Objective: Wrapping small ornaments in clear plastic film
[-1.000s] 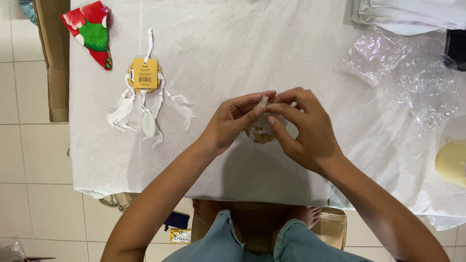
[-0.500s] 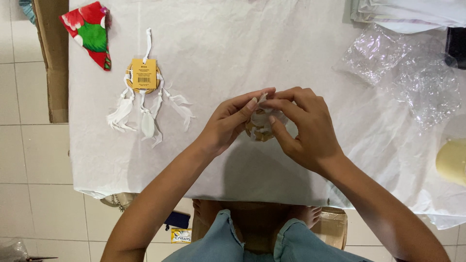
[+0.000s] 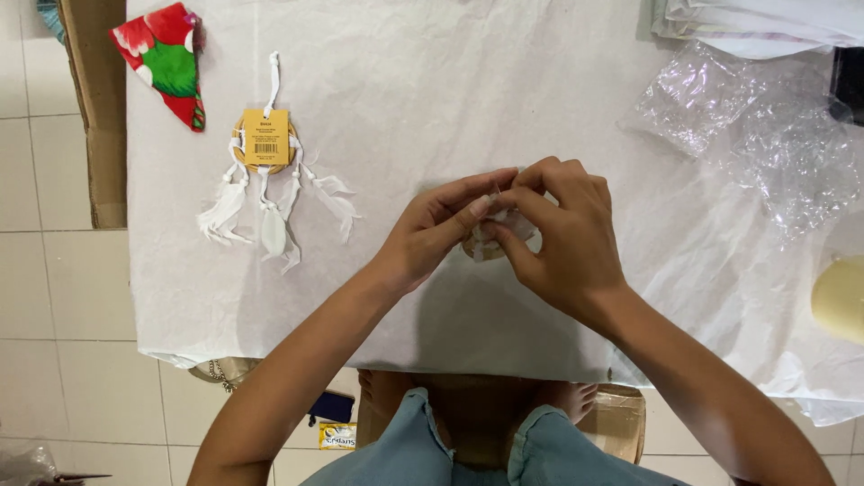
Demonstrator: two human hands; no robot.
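Both my hands meet over the middle of the white-covered table (image 3: 405,90). My left hand (image 3: 441,229) and my right hand (image 3: 562,234) pinch a small round wooden hoop with white feathers and thread (image 3: 490,236), held between the fingertips; most of it is hidden by my fingers. To the left lies a finished small dreamcatcher (image 3: 265,180) with a yellow card tag, white loop and white feathers, flat on the cloth and untouched.
A red and green fabric piece (image 3: 166,58) sits at the far left corner. Crumpled clear plastic bags (image 3: 765,135) lie at the right, folded white material (image 3: 765,18) at the top right, a pale yellow round thing (image 3: 841,297) at the right edge. Cardboard (image 3: 94,99) stands left of the table.
My fingers have shifted slightly around the small hoop, turning it a little; both hands stay in the same place over the table.
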